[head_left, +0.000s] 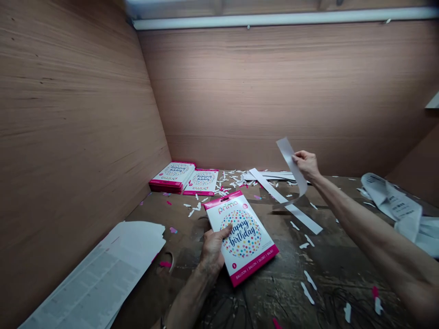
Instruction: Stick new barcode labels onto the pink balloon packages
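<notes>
My left hand [213, 249] grips a pink and white balloon packet [244, 237] printed "happy birthday", its thumb lying across the front. The packet is tilted above the brown work surface. Farther right, my right hand [306, 163] is raised and pinches a white paper strip [286, 151] between thumb and fingers. The strip's lower end curls down behind the hand. Under it, another white strip [288, 203] lies slantwise on the surface. The two hands are well apart.
A stack of similar packets [173, 176] sits in the back left corner, with another packet [201, 182] beside it. Flat printed sheets [99, 269] lie front left. Small paper scraps [229, 180] are strewn about. Crumpled paper [399, 208] lies right. Wooden walls [274, 91] rise left and behind.
</notes>
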### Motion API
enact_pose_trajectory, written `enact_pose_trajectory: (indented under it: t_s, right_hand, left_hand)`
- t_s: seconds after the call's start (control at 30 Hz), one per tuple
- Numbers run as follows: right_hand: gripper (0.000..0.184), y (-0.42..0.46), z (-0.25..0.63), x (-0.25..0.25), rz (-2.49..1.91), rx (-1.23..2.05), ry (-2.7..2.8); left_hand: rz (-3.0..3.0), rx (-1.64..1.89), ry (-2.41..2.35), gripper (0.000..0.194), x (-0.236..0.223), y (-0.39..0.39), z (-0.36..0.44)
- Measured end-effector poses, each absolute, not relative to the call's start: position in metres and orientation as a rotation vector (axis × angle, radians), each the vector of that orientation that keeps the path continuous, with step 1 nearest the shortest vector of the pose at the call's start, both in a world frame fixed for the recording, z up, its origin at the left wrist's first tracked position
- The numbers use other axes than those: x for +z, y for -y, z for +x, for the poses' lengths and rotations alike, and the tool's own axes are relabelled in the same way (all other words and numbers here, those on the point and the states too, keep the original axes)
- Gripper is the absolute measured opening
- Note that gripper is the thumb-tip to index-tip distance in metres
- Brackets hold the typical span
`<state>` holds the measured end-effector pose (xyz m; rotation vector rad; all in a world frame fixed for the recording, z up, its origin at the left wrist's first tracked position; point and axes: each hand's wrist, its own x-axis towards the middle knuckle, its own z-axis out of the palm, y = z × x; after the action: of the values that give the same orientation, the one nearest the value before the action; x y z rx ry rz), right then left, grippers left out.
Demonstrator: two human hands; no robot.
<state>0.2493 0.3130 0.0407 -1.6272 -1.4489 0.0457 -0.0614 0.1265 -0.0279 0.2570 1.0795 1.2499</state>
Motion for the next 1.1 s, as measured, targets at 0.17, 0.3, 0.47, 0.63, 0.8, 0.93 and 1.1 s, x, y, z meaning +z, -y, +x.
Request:
enact_pose_trajectory:
  t_s: [0.17, 0.3, 0.47, 0.63, 0.8, 0.93, 1.1]
  right_hand:
    - [0.04, -0.256, 0.214, 0.059, -1.507, 0.381, 1.674]
    - [0.035, -0.201, 0.167, 0.047, -1.453, 0.636, 2.247]
    - [0.023, -0.18, 0.129, 0.03, -1.68, 0.237, 2.57]
    - [0.027, -0.179, 0.113, 0.031, -1.672, 0.108, 2.663]
    - [0.027, -0.174, 0.102, 0.035, -1.63, 0.015, 2.719]
    - [0.025, -0.172, 0.097, 0.036, -1.595, -0.011, 2.756]
    - [0.026, -0.172, 0.103, 0.038, -1.554, -0.013, 2.73]
  left_hand:
    - [0.229, 1.276, -1.052, 0.014, -0.031, -0.126, -0.059]
    - [0.22, 1.291, -1.018, 0.014, -0.032, -0.127, -0.058]
    - [0.228, 1.296, -0.993, 0.016, -0.034, -0.126, -0.058]
    - [0.239, 1.304, -0.975, 0.018, -0.034, -0.125, -0.058]
    - [0.252, 1.297, -0.962, 0.019, -0.034, -0.125, -0.058]
    - [0.269, 1.297, -0.966, 0.023, -0.032, -0.123, -0.057]
    - [0.306, 1.312, -0.975, 0.025, -0.025, -0.121, -0.058]
